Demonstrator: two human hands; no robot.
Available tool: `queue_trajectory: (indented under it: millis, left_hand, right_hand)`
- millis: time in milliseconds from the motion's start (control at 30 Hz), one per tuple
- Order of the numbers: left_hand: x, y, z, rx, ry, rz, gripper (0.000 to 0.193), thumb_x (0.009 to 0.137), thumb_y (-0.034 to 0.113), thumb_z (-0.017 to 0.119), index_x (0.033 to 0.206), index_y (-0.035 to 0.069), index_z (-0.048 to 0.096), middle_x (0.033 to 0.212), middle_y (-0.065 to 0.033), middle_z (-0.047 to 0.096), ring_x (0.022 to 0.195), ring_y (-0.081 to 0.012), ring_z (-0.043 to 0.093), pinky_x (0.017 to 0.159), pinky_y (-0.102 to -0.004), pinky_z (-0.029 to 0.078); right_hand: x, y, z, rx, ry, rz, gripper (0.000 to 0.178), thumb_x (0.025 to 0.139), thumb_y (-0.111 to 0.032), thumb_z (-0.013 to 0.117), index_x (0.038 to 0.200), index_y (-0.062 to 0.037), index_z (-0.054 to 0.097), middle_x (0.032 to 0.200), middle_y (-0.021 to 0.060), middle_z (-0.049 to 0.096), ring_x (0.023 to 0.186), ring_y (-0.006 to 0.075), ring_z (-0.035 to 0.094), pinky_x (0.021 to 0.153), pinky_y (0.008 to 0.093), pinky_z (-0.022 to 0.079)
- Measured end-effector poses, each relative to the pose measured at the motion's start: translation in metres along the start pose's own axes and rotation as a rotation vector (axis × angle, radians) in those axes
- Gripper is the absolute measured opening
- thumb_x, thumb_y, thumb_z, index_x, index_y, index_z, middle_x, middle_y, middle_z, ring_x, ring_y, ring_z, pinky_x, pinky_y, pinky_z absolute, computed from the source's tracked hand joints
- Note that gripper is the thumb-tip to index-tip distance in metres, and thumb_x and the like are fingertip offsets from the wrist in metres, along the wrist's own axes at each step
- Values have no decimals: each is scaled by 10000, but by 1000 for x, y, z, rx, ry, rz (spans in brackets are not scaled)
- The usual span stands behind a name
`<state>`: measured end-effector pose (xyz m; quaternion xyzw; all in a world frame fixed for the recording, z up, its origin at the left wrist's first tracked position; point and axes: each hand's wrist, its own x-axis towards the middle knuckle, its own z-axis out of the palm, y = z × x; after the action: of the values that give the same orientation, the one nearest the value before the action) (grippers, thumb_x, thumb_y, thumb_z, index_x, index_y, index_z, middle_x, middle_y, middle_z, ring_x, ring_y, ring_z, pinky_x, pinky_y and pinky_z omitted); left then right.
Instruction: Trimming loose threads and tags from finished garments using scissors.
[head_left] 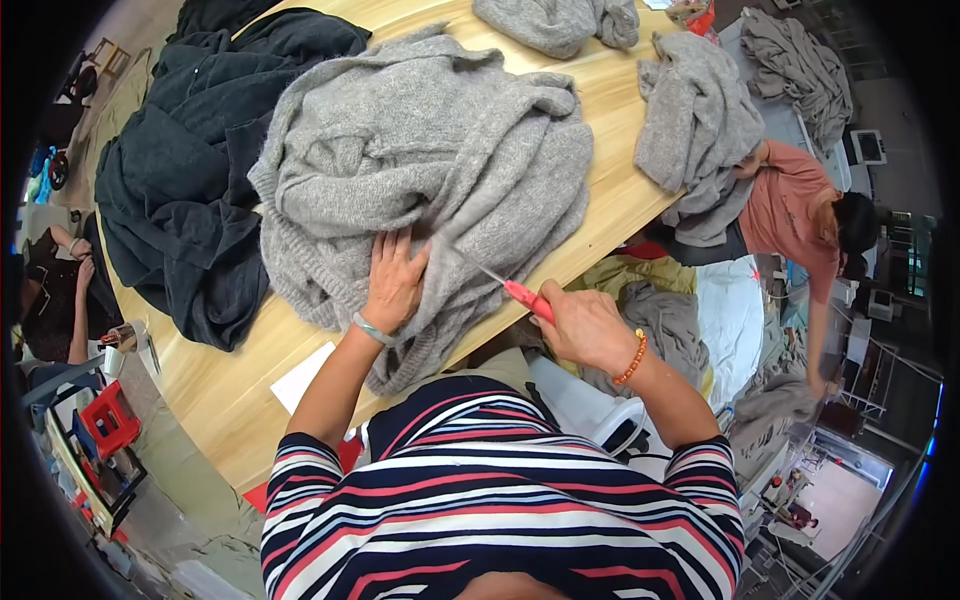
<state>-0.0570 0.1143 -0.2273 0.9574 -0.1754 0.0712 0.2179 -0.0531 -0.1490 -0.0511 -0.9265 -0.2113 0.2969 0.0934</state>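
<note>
Left hand (395,280) lay flat with fingers spread, pressing on the grey sweater (430,170) heaped at the middle of the wooden table (215,390). At about three o'clock from it, the right hand (585,325) was clamped around a red-handled tool (527,298), its thin metal tip pointing toward ten o'clock into the knit. A dark garment (180,200) sat at nine o'clock of the sweater, touching it.

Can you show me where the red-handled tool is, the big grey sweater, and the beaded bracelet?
red-handled tool (527,297): head view, on the red handle sticking out of the right hand.
grey sweater (440,150): head view, middle of the knitted pile.
orange beaded bracelet (633,360): head view, on the beads at the right wrist.
</note>
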Motion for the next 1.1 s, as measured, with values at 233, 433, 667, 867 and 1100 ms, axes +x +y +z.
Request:
queue_trajectory:
  millis: [233, 433, 667, 867, 1100]
  left_hand:
    - [-3, 5, -9, -17, 5, 30, 453, 773, 76, 590, 1224, 69, 545, 1401, -225, 381, 1316, -407, 315, 1111, -546, 212]
    - [-33, 12, -21, -135, 41, -42, 418, 778, 73, 627, 1191, 56, 564, 1368, -170, 441, 1280, -369, 378, 1075, -500, 268]
    - [-101, 14, -16, -506, 122, -278, 474, 757, -22, 664, 1207, 90, 568, 1119, -150, 538, 975, -344, 541, 836, -379, 450]
    - [-128, 1, -8, -640, 98, -531, 339, 774, -11, 704, 1093, 29, 596, 908, -81, 589, 813, -189, 602, 725, -261, 480]
    - [-124, -7, -12, -1664, 234, -1002, 266, 813, -28, 681, 1069, -13, 611, 963, -30, 643, 849, -80, 592, 806, -204, 470]
  right_hand:
    - [9, -8, -4, -53, 110, -52, 233, 849, -214, 605, 882, -19, 482, 647, 184, 618, 642, 374, 639, 585, 459, 491]
    - [-8, -18, 7, -7, -42, -138, 254, 854, -248, 608, 913, -29, 493, 659, 187, 618, 653, 378, 634, 589, 474, 486]
    - [-20, -44, 38, 87, -210, -277, 255, 853, -244, 589, 914, -11, 507, 656, 191, 617, 638, 379, 632, 558, 473, 483]
    - [-16, -39, 39, 39, -173, -248, 246, 852, -227, 588, 924, -6, 508, 660, 194, 619, 642, 376, 635, 559, 468, 486]
    - [-19, -53, 36, 62, -240, -304, 252, 879, -256, 586, 971, -36, 506, 665, 191, 615, 666, 378, 631, 590, 467, 480]
